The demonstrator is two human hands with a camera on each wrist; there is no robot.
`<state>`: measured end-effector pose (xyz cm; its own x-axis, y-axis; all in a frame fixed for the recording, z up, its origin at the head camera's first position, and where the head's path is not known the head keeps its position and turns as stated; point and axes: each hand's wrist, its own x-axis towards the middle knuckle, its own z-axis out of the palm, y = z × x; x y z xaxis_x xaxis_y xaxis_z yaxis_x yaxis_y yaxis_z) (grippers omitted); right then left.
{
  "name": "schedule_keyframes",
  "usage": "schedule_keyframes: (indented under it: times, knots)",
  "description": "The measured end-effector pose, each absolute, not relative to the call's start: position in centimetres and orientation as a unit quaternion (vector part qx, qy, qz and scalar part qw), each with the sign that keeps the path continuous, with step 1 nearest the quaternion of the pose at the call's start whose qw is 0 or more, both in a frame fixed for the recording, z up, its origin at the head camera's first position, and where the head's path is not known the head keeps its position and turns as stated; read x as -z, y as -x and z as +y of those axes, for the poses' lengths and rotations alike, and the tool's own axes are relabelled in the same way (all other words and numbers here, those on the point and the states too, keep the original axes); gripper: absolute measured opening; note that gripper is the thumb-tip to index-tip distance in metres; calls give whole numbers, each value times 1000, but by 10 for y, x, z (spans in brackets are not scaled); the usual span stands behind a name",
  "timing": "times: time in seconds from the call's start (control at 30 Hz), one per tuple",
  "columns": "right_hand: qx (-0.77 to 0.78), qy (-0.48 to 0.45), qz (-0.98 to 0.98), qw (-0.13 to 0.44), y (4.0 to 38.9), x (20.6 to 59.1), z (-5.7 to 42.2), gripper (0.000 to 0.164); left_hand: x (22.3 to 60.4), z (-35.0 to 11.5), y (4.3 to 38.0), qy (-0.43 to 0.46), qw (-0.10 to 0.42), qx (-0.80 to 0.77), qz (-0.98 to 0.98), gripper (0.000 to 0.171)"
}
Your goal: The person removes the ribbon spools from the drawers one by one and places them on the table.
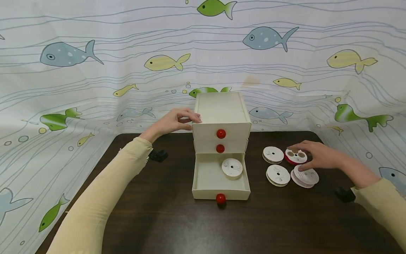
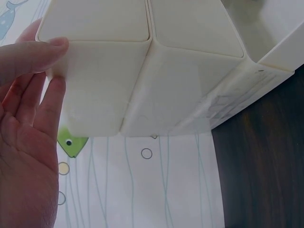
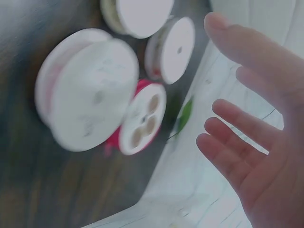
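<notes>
A cream drawer cabinet (image 1: 222, 107) with red knobs stands on the dark table, its bottom drawer (image 1: 206, 176) pulled out. One white ribbon spool (image 1: 232, 167) lies inside that drawer. My left hand (image 1: 176, 120) rests at the cabinet's upper left edge; the left wrist view shows the thumb (image 2: 52, 43) and a fingertip touching its surface. Off to the right, my right hand (image 1: 321, 154) hovers over the spools with fingers spread and nothing held. Nearest it are a red-ribbon spool (image 1: 293, 155) and a pale pink spool (image 1: 306, 175).
Two more ribbon spools, one at the back (image 1: 273, 154) and one nearer the front (image 1: 278, 175), lie between the cabinet and the right hand. The dark table (image 1: 152, 211) meets a fish-printed sheet (image 1: 133, 35) behind and at both sides.
</notes>
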<state>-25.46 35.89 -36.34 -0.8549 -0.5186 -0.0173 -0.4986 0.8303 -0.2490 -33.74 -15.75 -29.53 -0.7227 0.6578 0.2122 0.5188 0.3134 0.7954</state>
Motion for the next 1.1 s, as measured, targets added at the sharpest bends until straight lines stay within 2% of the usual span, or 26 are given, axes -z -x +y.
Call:
schedule_keyframes:
  times: [0.5, 0.83, 1.1]
  knots:
    - [119, 358, 923, 78, 264, 332, 276, 64, 295, -158, 337, -370, 81, -466, 800, 27]
    - [125, 424, 885, 146, 267, 334, 212, 61, 295, -159, 336, -369, 84, -471, 797, 27]
    - [77, 465, 865, 174, 274, 346, 168, 54, 297, -158, 338, -373, 83, -476, 792, 27]
